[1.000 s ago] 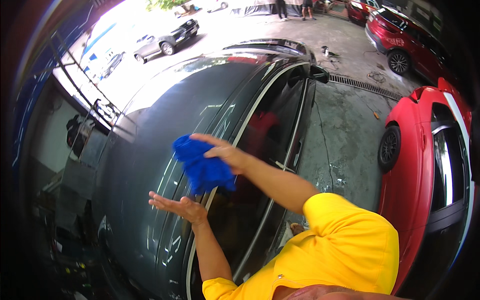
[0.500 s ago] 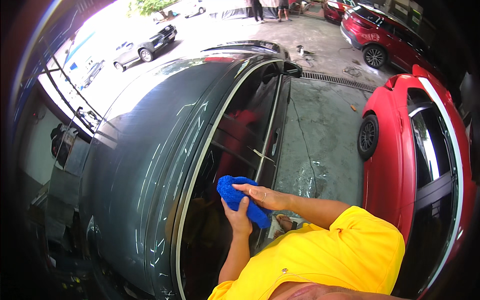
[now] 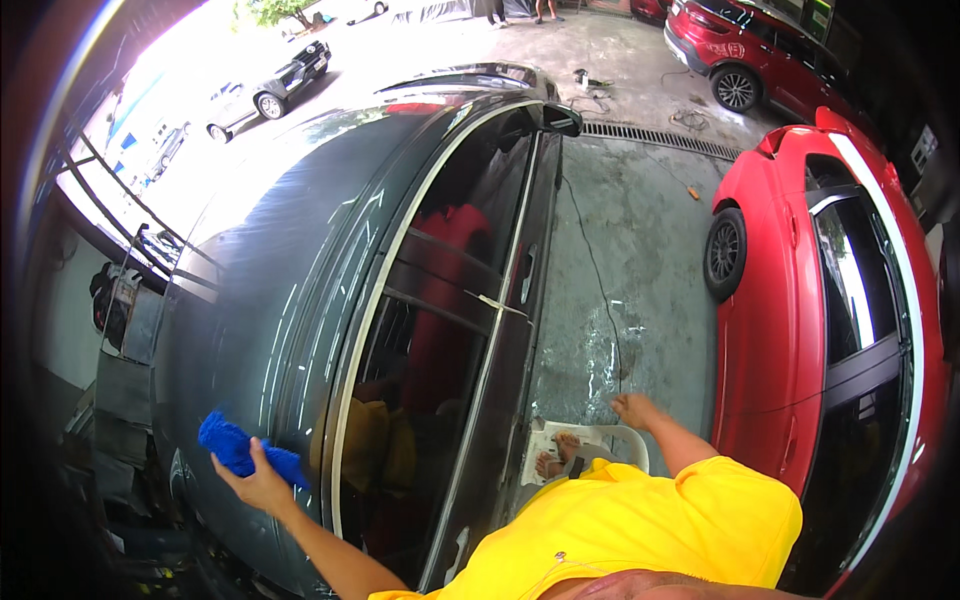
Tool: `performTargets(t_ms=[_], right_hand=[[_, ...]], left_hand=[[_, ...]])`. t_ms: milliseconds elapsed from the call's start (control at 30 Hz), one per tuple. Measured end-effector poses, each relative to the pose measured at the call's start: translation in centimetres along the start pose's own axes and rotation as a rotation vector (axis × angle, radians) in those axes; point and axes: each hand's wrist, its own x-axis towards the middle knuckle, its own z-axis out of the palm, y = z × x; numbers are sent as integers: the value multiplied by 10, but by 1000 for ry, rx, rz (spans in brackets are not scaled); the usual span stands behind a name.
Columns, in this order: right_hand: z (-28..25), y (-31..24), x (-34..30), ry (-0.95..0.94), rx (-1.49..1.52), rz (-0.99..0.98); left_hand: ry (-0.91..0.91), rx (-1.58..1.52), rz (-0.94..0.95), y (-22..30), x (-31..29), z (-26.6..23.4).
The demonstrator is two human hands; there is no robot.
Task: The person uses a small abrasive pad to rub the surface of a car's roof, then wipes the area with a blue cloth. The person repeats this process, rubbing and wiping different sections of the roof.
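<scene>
My left hand is closed round a blue microfiber cloth, its thumb and fingers on either side. The cloth lies against the dark roof of a car, toward the roof's near end. Away from the car on the right, my right hand hangs over the floor with its fingers curled in, and nothing shows in it. Beneath me, my feet stand on a white plastic chair or stool beside the car.
Along the roof runs a light trim strip, with dark side windows below it. A tape strip sticks to the door. Across the grey floor lie a cable and a drain grate. A red car stands close on the right.
Both hands were together on the cloth above the side window. The left has carried it left onto the roof; the right has let go and swung right.
</scene>
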Motion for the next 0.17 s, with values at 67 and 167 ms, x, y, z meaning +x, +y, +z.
performTargets(t_ms=[67, 167], right_hand=[[47, 63, 3, -21, 37, 145], [140, 152, 41, -308, -99, 241]], left_hand=[[2, 156, 95, -7, 20, 3], [-72, 367, 272, 5, 56, 28]])
